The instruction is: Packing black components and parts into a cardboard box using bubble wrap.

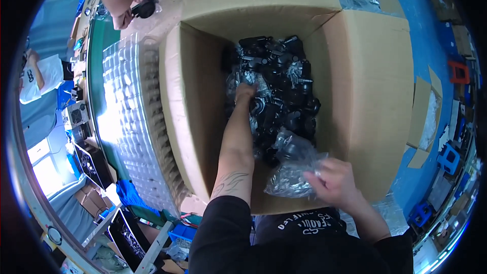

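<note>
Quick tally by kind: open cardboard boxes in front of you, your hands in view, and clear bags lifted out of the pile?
Open cardboard box: 1
Hands: 2, left hand and right hand
Lifted clear bag: 1
Total: 4

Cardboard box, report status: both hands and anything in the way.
Left hand deep in cardboard box, down among bagged black parts. Right hand gripping clear plastic bag of parts at box's near edge. Nothing blocking.

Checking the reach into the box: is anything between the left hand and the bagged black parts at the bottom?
Nothing visible does. The left hand is already down among the bagged black parts inside the cardboard box; the right hand holds a clear bag near the box's edge.
</note>
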`<state>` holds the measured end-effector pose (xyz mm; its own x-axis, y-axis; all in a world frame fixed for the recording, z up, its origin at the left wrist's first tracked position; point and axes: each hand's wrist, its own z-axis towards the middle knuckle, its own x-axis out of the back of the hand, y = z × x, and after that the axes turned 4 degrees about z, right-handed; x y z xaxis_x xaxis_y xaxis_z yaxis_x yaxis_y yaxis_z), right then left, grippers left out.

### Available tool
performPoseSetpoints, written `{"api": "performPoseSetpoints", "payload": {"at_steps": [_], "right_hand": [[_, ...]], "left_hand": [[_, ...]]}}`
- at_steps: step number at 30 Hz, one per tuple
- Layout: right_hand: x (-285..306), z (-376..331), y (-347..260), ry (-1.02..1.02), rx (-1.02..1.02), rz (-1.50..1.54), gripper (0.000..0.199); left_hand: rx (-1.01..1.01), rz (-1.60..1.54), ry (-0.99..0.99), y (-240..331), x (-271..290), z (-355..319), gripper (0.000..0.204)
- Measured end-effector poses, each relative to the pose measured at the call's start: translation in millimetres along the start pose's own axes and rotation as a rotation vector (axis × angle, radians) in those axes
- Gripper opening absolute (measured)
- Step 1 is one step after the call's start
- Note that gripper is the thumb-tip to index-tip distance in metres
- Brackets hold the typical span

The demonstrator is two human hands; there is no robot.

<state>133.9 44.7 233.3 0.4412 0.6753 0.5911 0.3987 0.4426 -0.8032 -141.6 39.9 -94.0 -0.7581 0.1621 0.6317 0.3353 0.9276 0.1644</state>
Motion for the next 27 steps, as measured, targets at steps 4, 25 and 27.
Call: {"api": "performPoseSetpoints", "payload": {"at_steps": [4,25,27], "right_hand": [[4.6,2.8,12.4,-0.022,0.014,0.04,0.027],[-41.0,-8.4,42.0,-0.379,-0.395,1.068,0.015],[-52.2,0.7,38.0,-0.298,-0.456,1.002,0.018]], "left_hand": [[-0.013,-0.051,0.0,-16.6,-24.2,31.8,0.04],[-0.546,-1.531,0.096,-28.1,66.5,-220.4,0.018],[-0.534,-1.596,0.047,-21.2,73.6,-238.8,0.018]]}}
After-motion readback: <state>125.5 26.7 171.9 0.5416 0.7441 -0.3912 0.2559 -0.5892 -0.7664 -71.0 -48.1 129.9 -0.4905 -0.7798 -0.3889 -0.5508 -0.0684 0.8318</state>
